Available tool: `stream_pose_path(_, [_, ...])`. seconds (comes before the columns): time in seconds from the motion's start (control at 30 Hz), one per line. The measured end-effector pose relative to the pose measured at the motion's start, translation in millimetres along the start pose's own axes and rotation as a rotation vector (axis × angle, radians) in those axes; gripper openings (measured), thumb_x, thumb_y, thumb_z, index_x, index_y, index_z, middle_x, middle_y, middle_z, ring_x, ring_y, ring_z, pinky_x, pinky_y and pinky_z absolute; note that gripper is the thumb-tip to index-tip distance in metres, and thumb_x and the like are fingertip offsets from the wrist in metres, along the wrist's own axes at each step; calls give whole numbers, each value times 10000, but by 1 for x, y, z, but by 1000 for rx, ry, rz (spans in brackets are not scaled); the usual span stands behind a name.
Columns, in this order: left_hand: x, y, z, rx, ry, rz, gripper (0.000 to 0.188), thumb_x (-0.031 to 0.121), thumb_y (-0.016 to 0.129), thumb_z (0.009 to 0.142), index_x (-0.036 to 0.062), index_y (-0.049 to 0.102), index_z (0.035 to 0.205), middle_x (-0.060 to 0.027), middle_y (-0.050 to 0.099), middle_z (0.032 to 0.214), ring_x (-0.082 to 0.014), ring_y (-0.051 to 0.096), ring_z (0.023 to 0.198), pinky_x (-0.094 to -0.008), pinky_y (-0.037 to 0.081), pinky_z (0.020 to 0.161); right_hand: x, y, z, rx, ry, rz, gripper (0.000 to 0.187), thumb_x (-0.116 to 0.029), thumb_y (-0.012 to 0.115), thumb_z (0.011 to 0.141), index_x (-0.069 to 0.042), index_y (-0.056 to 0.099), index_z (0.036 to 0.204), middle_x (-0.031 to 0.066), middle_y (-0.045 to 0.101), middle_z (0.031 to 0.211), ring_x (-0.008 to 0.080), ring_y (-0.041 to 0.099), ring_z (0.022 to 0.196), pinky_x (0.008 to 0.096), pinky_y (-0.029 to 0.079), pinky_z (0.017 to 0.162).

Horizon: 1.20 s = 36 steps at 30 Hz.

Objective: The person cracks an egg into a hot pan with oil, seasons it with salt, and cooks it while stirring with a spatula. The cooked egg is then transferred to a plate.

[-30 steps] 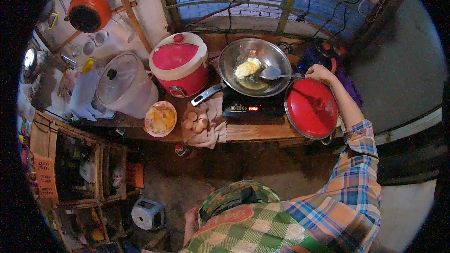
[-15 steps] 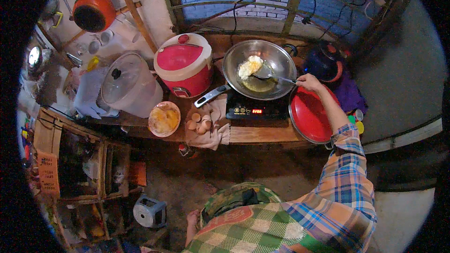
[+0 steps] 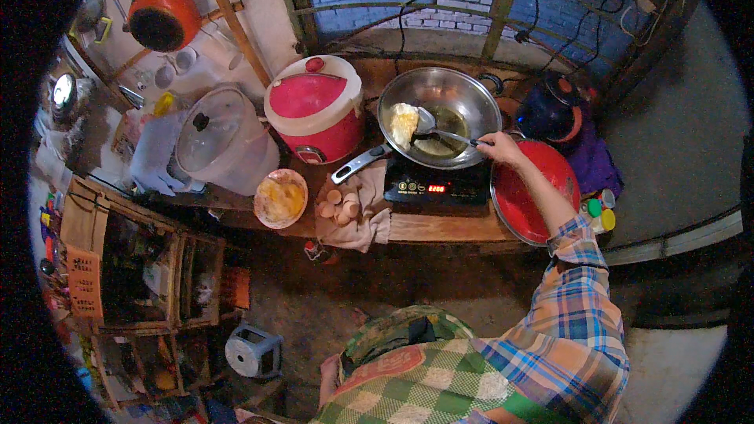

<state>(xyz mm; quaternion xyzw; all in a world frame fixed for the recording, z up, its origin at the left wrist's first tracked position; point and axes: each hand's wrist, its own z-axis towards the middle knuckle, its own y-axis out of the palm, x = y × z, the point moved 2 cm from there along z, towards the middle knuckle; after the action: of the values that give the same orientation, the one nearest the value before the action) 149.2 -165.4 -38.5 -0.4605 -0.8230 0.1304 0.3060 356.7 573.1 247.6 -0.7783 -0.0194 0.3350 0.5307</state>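
Note:
My right hand [image 3: 501, 148] is closed round the handle of a metal spatula [image 3: 453, 137] and reaches over the near right rim of a steel wok [image 3: 478, 102]. The spatula's blade presses against a folded, white and golden fried egg [image 3: 404, 127] at the wok's left side. Oil lies in the bottom of the wok, right of the egg. Under the wok is a black induction cooker [image 3: 436, 190] with a lit red display. My left hand [image 3: 330, 369] hangs low beside the green checked apron, partly hidden, and its fingers are not clear.
A red lid [image 3: 542, 177] lies right of the cooker, near a dark blue pot [image 3: 550, 114]. Left are a pink rice cooker [image 3: 314, 114], a bowl with egg remains [image 3: 280, 198], eggshells [image 3: 338, 208] on a cloth and a lidded translucent bucket [image 3: 224, 141]. A stool [image 3: 253, 352] stands on the floor.
The spatula has pushed the egg left and toward me, up against the wok's left side. My right hand has moved slightly left with it. The whole view has shifted a little.

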Motion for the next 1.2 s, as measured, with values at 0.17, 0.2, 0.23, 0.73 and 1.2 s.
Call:
stream_pose_path(0.17, [17, -1, -6, -86, 155, 154, 277, 241, 592, 869, 55, 666, 1061, -88, 657, 1000, -191, 603, 903, -341, 471, 790, -2, 9, -15, -31, 30, 103, 424, -376, 653, 761, -64, 665, 1048, 150, 670, 969, 284, 638, 918, 373, 477, 839])
stream_pose_path(0.2, [11, -1, -3, -92, 155, 128, 274, 234, 594, 868, 52, 666, 1059, -90, 656, 1007, -191, 601, 911, -341, 469, 795, -6, 10, -17, -48, 51, 84, 424, -384, 654, 761, -71, 666, 1046, 154, 673, 944, 273, 645, 895, 365, 482, 829])
stream_pose_path(0.23, [-2, -8, 10, -83, 124, 55, 267, 222, 596, 864, 46, 667, 1053, -94, 654, 1012, -192, 600, 919, -340, 467, 802, 0, 15, -18, -66, 62, 127, 422, -386, 653, 761, -74, 667, 1046, 153, 673, 945, 273, 646, 893, 365, 484, 826])
stream_pose_path(0.73, [23, -13, -4, -100, 59, -26, 210, 152, 575, 866, 50, 674, 1020, -87, 650, 1010, -202, 598, 914, -349, 476, 781, -75, 19, -65, 446, -224, -472, 324, -179, 583, 812, -75, 577, 1119, 148, 578, 828, 312, 622, 749, 417, 508, 605])
stream_pose_path(1.2, [20, -16, 7, -100, 435, 144, 251, 301, 622, 851, 71, 686, 928, -54, 659, 858, -179, 594, 788, -349, 474, 698, -84, -23, -138, 548, -520, -932, 434, -108, 517, 756, -122, 561, 1187, 57, 508, 806, 202, 535, 691, 318, 439, 547])
